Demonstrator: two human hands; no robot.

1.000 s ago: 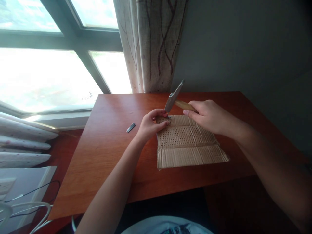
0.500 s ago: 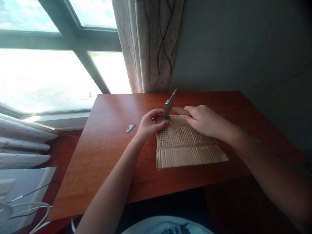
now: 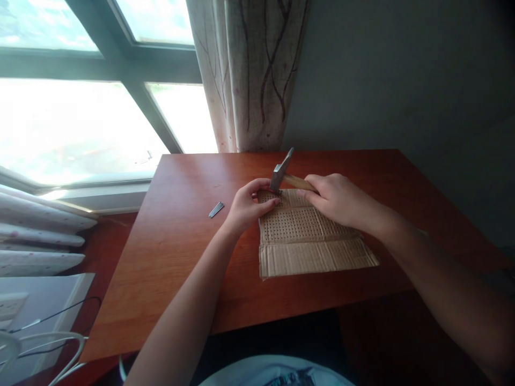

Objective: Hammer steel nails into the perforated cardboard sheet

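Note:
A flat piece of cardboard [image 3: 314, 252] covered in rows of small holes lies on the reddish wooden table [image 3: 181, 257]. My right hand [image 3: 338, 201] is closed round the wooden handle of a hammer [image 3: 280, 170], whose metal head sits low at the cardboard's far left corner. My left hand [image 3: 249, 206] pinches something small right under the hammer head at that corner; it is too small to make out. A little bundle of nails [image 3: 216, 209] lies on the table to the left of my left hand.
A window [image 3: 80, 123] and a patterned curtain [image 3: 253, 75] stand behind the table, with a grey wall to the right. Cables and white furniture [image 3: 36, 321] sit low at the left, beyond the table's left edge.
The hammer head has dropped from a raised position down onto the cardboard's far left corner and stays there. My left hand keeps its pinch in the same spot.

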